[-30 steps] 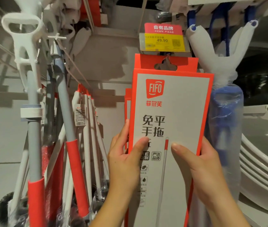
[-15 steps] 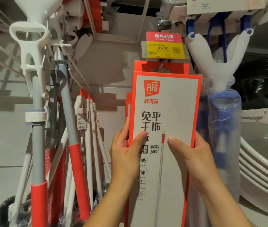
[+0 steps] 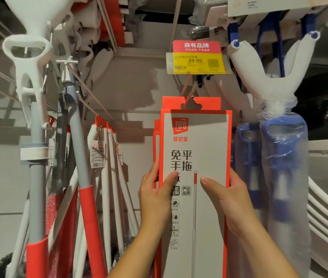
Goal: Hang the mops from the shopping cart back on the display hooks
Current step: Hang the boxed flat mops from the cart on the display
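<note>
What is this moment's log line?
left hand and right hand grip orange-edged grey cardboard mop box | hang tab at orange wire hook | yellow price tag above

Bottom of mop box (image 3: 205,137) cut off by lower edge; price tag (image 3: 198,61) fine print unreadable.

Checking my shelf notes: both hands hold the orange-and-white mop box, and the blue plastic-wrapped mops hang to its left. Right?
No. In the head view the blue plastic-wrapped mops hang to the right of the orange-and-white mop box. The left hand and right hand do hold it.
</note>
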{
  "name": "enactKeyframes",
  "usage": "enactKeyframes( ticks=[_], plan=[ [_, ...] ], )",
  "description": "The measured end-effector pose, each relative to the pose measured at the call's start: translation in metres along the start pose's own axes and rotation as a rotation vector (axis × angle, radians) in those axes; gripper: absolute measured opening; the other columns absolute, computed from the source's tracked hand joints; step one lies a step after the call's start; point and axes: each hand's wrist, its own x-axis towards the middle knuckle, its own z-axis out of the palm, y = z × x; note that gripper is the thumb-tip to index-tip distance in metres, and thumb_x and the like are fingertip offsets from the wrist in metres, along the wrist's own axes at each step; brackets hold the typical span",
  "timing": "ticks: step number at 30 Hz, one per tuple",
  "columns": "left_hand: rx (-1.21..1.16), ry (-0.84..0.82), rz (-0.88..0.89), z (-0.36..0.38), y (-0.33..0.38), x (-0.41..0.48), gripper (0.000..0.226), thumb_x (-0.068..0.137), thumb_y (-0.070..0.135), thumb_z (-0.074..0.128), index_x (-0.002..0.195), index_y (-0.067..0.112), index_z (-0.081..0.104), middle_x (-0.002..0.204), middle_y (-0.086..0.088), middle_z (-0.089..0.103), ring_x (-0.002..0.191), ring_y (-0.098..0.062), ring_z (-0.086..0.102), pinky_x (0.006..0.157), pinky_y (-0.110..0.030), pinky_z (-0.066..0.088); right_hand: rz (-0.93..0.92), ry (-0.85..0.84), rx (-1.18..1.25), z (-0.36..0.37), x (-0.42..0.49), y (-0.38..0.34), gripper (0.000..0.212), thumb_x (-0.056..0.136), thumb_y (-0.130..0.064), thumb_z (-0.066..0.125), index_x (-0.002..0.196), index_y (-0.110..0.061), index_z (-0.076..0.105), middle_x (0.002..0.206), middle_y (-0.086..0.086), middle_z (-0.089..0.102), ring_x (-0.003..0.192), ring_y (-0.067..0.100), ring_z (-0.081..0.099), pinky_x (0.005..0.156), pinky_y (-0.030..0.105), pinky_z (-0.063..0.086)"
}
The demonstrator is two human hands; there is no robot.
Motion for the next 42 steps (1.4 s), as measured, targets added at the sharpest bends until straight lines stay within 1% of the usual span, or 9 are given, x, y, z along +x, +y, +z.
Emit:
enactKeyframes(
  ticks=[9, 15, 20, 24, 26, 32, 36, 39, 42],
  plan=[
    [0.053, 0.021, -0.016, 0.009, -0.018, 0.023, 0.071, 0.068, 0.055, 0.067, 0.135, 0.031, 0.055, 0.124, -0.003, 0.063, 0.11, -0.012, 0.064, 0.096, -0.038, 0.052, 0.046, -0.019, 0.007, -0.005, 0.032, 0.019, 0.032, 0.083, 0.004, 0.066, 0.109, -0.015, 0.063, 0.093, -0.002, 0.076, 0.083, 0.015, 0.073, 0.062, 0.019, 0.055],
    [0.161, 0.028, -0.026, 0.005, -0.036, 0.026, 0.069, 0.072, 0.06, 0.062, 0.137, 0.04, 0.05, 0.119, -0.001, 0.064, 0.109, -0.014, 0.063, 0.094, -0.043, 0.053, 0.131, -0.017, 0.022, -0.003, 0.038, 0.038, 0.023, 0.084, 0.001, 0.066, 0.099, -0.016, 0.063, 0.081, -0.004, 0.076, 0.071, 0.011, 0.072, 0.053, 0.018, 0.053],
    [0.244, 0.057, -0.015, 0.001, -0.038, 0.025, 0.07, 0.072, 0.064, 0.059, 0.138, 0.044, 0.046, 0.12, 0.01, 0.064, 0.11, -0.009, 0.062, 0.095, -0.04, 0.052, 0.153, -0.009, -0.009, -0.002, 0.04, 0.047, 0.024, 0.084, -0.005, 0.068, 0.105, -0.017, 0.062, 0.088, -0.002, 0.076, 0.079, 0.014, 0.073, 0.059, 0.021, 0.057],
    [0.302, 0.058, -0.002, -0.002, -0.038, 0.02, 0.061, 0.082, 0.056, 0.058, 0.139, 0.041, 0.046, 0.125, 0.011, 0.062, 0.115, -0.006, 0.059, 0.099, -0.039, 0.05, 0.111, 0.01, -0.092, -0.002, 0.037, 0.051, 0.026, 0.085, -0.012, 0.069, 0.107, -0.024, 0.06, 0.094, -0.006, 0.073, 0.083, 0.005, 0.071, 0.061, 0.015, 0.054],
    [0.357, 0.038, 0.005, -0.003, -0.036, 0.014, 0.056, 0.089, 0.042, 0.06, 0.142, 0.037, 0.043, 0.13, 0.01, 0.058, 0.119, -0.005, 0.055, 0.102, -0.038, 0.047, 0.078, 0.023, -0.147, -0.001, 0.035, 0.051, 0.026, 0.087, -0.012, 0.067, 0.108, -0.026, 0.058, 0.094, -0.012, 0.071, 0.083, -0.001, 0.069, 0.061, 0.01, 0.051],
    [0.559, -0.142, -0.009, -0.019, -0.02, -0.013, 0.061, 0.089, 0.027, 0.059, 0.145, 0.034, 0.036, 0.136, 0.01, 0.051, 0.124, -0.006, 0.049, 0.104, -0.034, 0.043, 0.039, 0.006, -0.486, -0.005, 0.012, 0.046, 0.039, 0.089, -0.015, 0.065, 0.122, -0.03, 0.052, 0.1, -0.023, 0.061, 0.088, -0.012, 0.057, 0.07, 0.002, 0.044],
    [0.904, -0.3, 0.032, -0.036, 0.001, -0.039, 0.063, 0.093, 0.032, 0.054, 0.15, 0.027, 0.027, 0.144, 0.004, 0.041, 0.132, -0.015, 0.041, 0.102, -0.03, 0.036, 0.076, -0.07, -0.893, -0.012, -0.018, 0.034, 0.047, 0.086, -0.024, 0.066, 0.131, -0.027, 0.05, 0.121, -0.009, 0.061, 0.111, 0.012, 0.057, 0.095, 0.029, 0.045],
    [1.177, -0.431, 0.04, -0.044, 0.014, -0.065, 0.058, 0.096, 0.04, 0.047, 0.149, 0.025, 0.028, 0.143, 0.0, 0.044, 0.131, -0.021, 0.041, 0.101, -0.036, 0.037, 0.195, -0.168, -1.296, -0.018, -0.05, 0.024, 0.056, 0.088, -0.037, 0.062, 0.138, -0.017, 0.046, 0.135, 0.007, 0.053, 0.124, 0.026, 0.049, 0.1, 0.034, 0.04],
    [1.279, -0.593, -0.018, -0.049, 0.018, -0.094, 0.05, 0.094, 0.044, 0.045, 0.14, 0.025, 0.041, 0.135, -0.001, 0.051, 0.125, -0.025, 0.046, 0.094, -0.036, 0.04, 0.374, -0.253, -1.463, -0.021, -0.089, 0.014, 0.06, 0.09, -0.044, 0.057, 0.14, -0.014, 0.043, 0.142, 0.01, 0.047, 0.13, 0.028, 0.044, 0.102, 0.034, 0.038]
  ],
)
